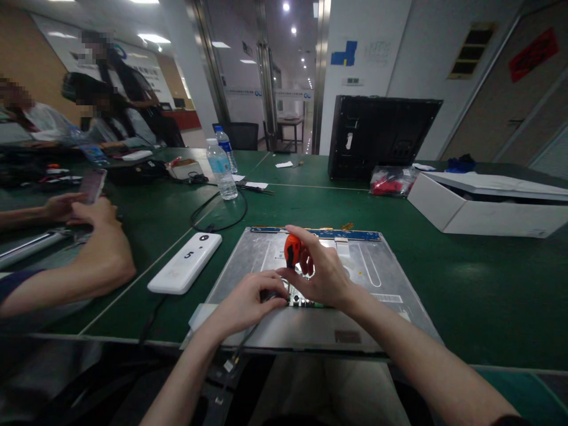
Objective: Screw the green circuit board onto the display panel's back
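A flat grey metal display panel (319, 328) lies on the table in front of me, with a narrow blue circuit strip (368, 235) along its far edge. My right hand (326, 272) is closed around an orange and black screwdriver (292, 248), which stands nearly upright, its shaft pointing down at a small circuit board (304, 300) on the panel. Beside the shaft, my left hand (252, 299) has its fingers curled and pinched at the board's left end. What they hold is hidden. From under this hand a thin cable (242, 346) hangs over the panel's near edge.
Left of the panel lies a white power bank (186, 264) marked 5. Two water bottles (220, 168) and a black cable (246, 207) are beyond it. Another person's hands (93, 210) hold a phone at left. A white box (492, 204) and a black monitor casing (381, 139) stand at right.
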Motion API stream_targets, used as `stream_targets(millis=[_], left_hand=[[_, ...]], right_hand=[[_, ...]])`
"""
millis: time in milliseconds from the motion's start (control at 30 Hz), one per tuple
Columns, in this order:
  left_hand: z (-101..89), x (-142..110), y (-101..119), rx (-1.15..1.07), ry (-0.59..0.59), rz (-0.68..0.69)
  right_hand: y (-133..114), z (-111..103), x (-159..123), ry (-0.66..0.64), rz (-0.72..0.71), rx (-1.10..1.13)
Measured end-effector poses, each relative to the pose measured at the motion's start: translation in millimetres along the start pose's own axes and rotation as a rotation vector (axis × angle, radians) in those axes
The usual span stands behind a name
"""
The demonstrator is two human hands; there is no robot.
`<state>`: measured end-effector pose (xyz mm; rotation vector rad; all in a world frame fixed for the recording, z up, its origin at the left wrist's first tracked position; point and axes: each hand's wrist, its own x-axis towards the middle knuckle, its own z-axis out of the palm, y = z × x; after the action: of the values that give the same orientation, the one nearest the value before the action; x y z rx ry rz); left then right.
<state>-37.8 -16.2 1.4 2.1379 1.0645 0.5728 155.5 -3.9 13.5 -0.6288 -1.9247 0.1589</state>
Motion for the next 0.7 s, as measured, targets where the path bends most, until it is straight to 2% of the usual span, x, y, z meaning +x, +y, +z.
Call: stream_targets(millis=[300,700], left_hand=[[-2.4,-0.9,3.4,-0.007,-0.036,-0.004],[-2.4,0.0,4.9,0.044,-0.008,0.009]], right_hand=[[-4.0,-4.1,0.1,-0.049,0.008,0.068],[-0.5,-0.1,0.1,-0.006,-0.007,-0.005]])
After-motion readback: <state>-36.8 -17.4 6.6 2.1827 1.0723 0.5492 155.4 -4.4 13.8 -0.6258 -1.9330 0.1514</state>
